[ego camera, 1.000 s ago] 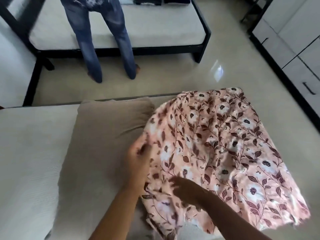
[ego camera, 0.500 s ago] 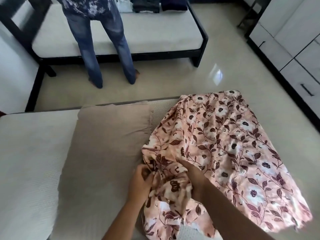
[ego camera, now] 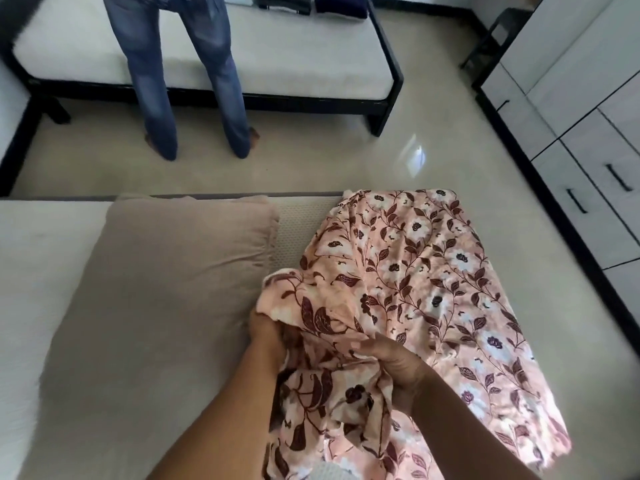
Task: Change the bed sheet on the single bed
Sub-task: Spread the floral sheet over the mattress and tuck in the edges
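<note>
A pink floral bed sheet [ego camera: 426,282] lies bunched over the right end of the single bed's bare white mattress [ego camera: 41,271], draping off its corner. My left hand [ego camera: 268,332] grips a gathered fold at the sheet's left edge. My right hand [ego camera: 394,365] clutches a bunched part of the sheet just to the right, the two hands close together. A beige pillow [ego camera: 156,292] rests on the mattress immediately left of my hands.
Another person in blue jeans [ego camera: 187,77] stands on the floor by a second black-framed bed [ego camera: 277,53] at the far side, with folded dark clothes [ego camera: 311,1] on it. White drawers with black handles [ego camera: 588,140] line the right wall. Shiny tiled floor [ego camera: 346,161] lies between the beds.
My hands have come together and gathered the sheet's left edge into a bunch, pulling it toward me. The camera has shifted slightly closer and lower.
</note>
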A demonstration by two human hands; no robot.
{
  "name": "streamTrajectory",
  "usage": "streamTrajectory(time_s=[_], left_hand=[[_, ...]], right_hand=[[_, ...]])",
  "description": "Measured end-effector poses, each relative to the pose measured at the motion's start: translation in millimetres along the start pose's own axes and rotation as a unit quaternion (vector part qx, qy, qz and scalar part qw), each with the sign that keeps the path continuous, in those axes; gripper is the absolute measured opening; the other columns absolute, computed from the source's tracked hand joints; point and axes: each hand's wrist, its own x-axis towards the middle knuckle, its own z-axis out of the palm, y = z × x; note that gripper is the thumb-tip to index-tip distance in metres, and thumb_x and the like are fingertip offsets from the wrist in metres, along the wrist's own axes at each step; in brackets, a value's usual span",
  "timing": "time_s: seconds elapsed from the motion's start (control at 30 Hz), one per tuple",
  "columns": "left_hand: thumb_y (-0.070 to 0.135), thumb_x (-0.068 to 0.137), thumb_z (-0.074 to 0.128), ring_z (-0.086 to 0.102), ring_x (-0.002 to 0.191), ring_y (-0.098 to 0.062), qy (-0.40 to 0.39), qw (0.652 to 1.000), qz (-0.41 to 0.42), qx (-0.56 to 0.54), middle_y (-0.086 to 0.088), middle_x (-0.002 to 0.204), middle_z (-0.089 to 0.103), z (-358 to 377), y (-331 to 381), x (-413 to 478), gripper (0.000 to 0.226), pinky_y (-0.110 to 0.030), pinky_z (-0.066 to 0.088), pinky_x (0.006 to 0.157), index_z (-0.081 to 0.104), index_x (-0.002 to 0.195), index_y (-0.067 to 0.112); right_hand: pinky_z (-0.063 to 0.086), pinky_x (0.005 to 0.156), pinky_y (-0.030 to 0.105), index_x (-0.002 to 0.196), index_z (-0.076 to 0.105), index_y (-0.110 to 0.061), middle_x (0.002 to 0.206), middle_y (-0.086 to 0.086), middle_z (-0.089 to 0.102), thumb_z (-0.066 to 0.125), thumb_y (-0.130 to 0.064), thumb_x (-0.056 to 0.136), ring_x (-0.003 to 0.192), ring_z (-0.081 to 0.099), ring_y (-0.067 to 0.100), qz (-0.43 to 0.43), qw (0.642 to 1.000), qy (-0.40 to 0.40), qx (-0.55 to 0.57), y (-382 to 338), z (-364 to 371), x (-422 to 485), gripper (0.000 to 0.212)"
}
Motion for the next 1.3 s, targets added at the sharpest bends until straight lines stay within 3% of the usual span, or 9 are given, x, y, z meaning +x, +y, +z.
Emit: streamTrajectory(time_s=[0.13, 0.27, 0.4, 0.63, 0.8, 0.93, 1.07, 1.23, 1.3], left_hand=[[0.01, 0.099, 0.048, 0.067, 0.094, -0.028, 0.174, 0.953, 0.243, -0.041, -0.011, 0.107, 0.068, -12.8, 73.1, -9.6, 0.022, -0.038, 0.057, 0.076, 0.062, 0.114, 0.006], [0.001, 0.095, 0.048, 0.058, 0.112, -0.021, 0.17, 0.808, 0.502, 0.257, -0.008, 0.122, 0.063, -19.6, 124.0, -31.1, 0.033, -0.031, 0.044, 0.099, 0.061, 0.126, 0.004], [-0.002, 0.093, 0.052, 0.046, 0.137, -0.033, 0.091, 0.734, 0.5, 0.451, -0.016, 0.148, 0.049, -41.5, 105.0, -2.2, 0.046, -0.044, 0.037, 0.115, 0.054, 0.138, 0.006], [0.004, 0.087, 0.05, 0.061, 0.098, -0.042, 0.244, 0.868, 0.289, 0.321, -0.025, 0.1, 0.063, -138.9, -45.4, -53.5, 0.024, -0.042, 0.043, 0.078, 0.062, 0.106, -0.004], [0.004, 0.083, 0.074, 0.062, 0.093, -0.023, 0.088, 0.961, 0.013, 0.26, -0.005, 0.105, 0.064, -148.3, -142.3, -83.2, 0.031, -0.034, 0.044, 0.085, 0.061, 0.11, 0.015], [0.005, 0.103, 0.048, 0.054, 0.093, -0.016, 0.097, 0.992, -0.035, 0.072, 0.002, 0.102, 0.06, -136.3, -129.8, -77.9, 0.023, -0.03, 0.045, 0.083, 0.057, 0.111, 0.025], [0.004, 0.104, 0.038, 0.064, 0.094, -0.021, 0.063, 0.997, -0.046, 0.007, -0.014, 0.138, 0.057, -154.0, -102.0, -72.2, 0.035, -0.037, 0.055, 0.084, 0.057, 0.131, 0.011], [0.024, 0.085, 0.062, 0.071, 0.106, -0.032, -0.035, 0.988, -0.147, 0.021, -0.018, 0.123, 0.07, -167.5, -69.6, -107.0, 0.034, -0.056, 0.057, 0.087, 0.076, 0.113, 0.012], [0.033, 0.083, 0.055, 0.076, 0.082, -0.027, -0.093, 0.977, -0.181, 0.067, -0.014, 0.1, 0.077, -171.6, -60.4, -125.1, 0.035, -0.049, 0.062, 0.067, 0.082, 0.088, 0.011]], right_hand=[[0.057, 0.053, 0.03, 0.116, 0.065, 0.004, 0.091, 0.018, 0.076, 0.077, 0.001, 0.083, 0.062, 0.071, 0.021, 0.013, 0.998, 0.012, -0.055, 3.9, 24.1, 16.8, 0.035], [0.061, 0.079, 0.041, 0.135, 0.056, -0.019, 0.112, 0.009, 0.074, 0.07, -0.005, 0.073, 0.1, 0.072, 0.025, -0.005, 0.977, 0.038, -0.21, 22.4, 67.1, 66.5, 0.066], [0.057, 0.08, 0.035, 0.139, 0.054, -0.019, 0.123, 0.018, 0.068, 0.053, -0.012, 0.095, 0.097, 0.067, 0.026, -0.009, 0.967, 0.043, -0.25, 35.9, 108.7, 99.9, 0.044], [0.05, 0.103, 0.052, 0.135, 0.046, -0.029, 0.126, 0.012, 0.066, 0.046, -0.053, 0.095, 0.112, 0.064, 0.031, 0.04, 0.975, 0.118, -0.181, 78.2, 137.3, 109.3, 0.047], [0.052, 0.094, 0.04, 0.11, 0.062, -0.014, 0.104, 0.009, 0.068, 0.054, -0.019, 0.094, 0.097, 0.064, 0.027, 0.081, 0.992, 0.093, -0.022, 99.3, 153.0, 98.4, 0.019], [0.053, 0.101, 0.047, 0.123, 0.068, -0.012, 0.109, 0.008, 0.074, 0.056, -0.066, 0.092, 0.1, 0.071, 0.027, 0.108, 0.981, 0.1, 0.129, 102.9, 150.5, 87.2, 0.064], [0.059, 0.078, 0.039, 0.135, 0.054, -0.019, 0.113, 0.006, 0.068, 0.046, -0.035, 0.104, 0.094, 0.067, 0.024, 0.062, 0.938, 0.261, -0.22, 133.2, 102.0, 72.4, 0.036], [0.029, 0.119, 0.056, 0.159, 0.02, -0.018, 0.157, 0.016, 0.033, 0.073, -0.042, 0.087, 0.146, 0.03, 0.039, 0.135, 0.832, 0.067, -0.533, 205.4, 78.8, 47.8, 0.093], [0.031, 0.117, 0.055, 0.155, 0.035, -0.026, 0.154, 0.01, 0.04, 0.072, -0.044, 0.088, 0.142, 0.036, 0.036, 0.094, 0.818, 0.055, -0.565, 223.2, 97.8, 48.2, 0.078]])
